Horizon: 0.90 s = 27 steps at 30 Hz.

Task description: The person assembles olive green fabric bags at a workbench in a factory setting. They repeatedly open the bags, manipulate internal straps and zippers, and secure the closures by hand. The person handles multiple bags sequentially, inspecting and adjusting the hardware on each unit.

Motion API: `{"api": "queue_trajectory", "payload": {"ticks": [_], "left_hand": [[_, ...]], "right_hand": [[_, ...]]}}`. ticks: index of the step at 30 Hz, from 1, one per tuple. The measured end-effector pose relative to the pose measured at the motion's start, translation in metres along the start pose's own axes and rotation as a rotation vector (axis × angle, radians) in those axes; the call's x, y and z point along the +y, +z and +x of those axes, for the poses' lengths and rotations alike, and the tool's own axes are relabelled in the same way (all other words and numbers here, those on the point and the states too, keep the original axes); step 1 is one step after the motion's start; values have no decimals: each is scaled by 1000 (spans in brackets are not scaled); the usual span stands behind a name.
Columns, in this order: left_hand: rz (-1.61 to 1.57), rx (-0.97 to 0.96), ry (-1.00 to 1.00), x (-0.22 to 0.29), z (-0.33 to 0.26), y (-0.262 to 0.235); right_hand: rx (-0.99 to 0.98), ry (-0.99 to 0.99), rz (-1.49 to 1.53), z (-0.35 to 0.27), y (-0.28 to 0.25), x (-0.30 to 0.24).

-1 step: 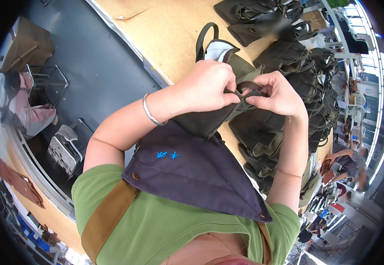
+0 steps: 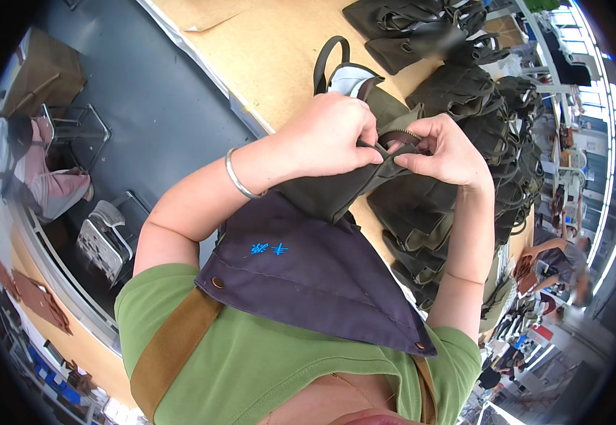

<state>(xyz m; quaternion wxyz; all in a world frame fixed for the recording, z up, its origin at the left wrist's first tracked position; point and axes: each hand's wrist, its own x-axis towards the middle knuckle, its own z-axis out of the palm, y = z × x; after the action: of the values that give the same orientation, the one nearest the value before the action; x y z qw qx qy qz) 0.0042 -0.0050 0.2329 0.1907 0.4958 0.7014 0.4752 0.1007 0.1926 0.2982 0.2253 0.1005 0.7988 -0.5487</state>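
A dark olive bag [image 2: 326, 195] with a looped handle [image 2: 320, 67] and a pale lining [image 2: 350, 76] is held up in front of my chest, over the table edge. My left hand [image 2: 336, 134], with a silver bangle at the wrist, pinches the bag's edge between thumb and fingers. Close beside it, my right hand [image 2: 446, 150] grips the same edge next to a brass-toothed zipper [image 2: 401, 134] on brown tape. Some fingertips are hidden inside the fold of fabric.
Many similar dark bags [image 2: 457, 92] lie piled along the right of the tan table [image 2: 251, 49]. To the left are a grey floor [image 2: 152, 78], a metal-framed chair [image 2: 106, 234], a stool [image 2: 77, 131] and a brown box [image 2: 46, 71]. Another person [image 2: 560, 262] works at the far right.
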Motion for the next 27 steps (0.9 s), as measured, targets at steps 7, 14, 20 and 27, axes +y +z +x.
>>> {"api": "queue_trajectory", "payload": {"ticks": [7, 14, 20, 27], "left_hand": [[-102, 21, 85, 0, -1, 1], [-2, 89, 210, -7, -1, 9], [-48, 39, 192, -8, 18, -2], [-301, -201, -72, 1, 38, -16]], "right_hand": [[-35, 38, -96, 4, -6, 1], [9, -152, -67, 2, -1, 4], [186, -235, -198, -4, 6, 6], [414, -412, -211, -16, 14, 20]]}}
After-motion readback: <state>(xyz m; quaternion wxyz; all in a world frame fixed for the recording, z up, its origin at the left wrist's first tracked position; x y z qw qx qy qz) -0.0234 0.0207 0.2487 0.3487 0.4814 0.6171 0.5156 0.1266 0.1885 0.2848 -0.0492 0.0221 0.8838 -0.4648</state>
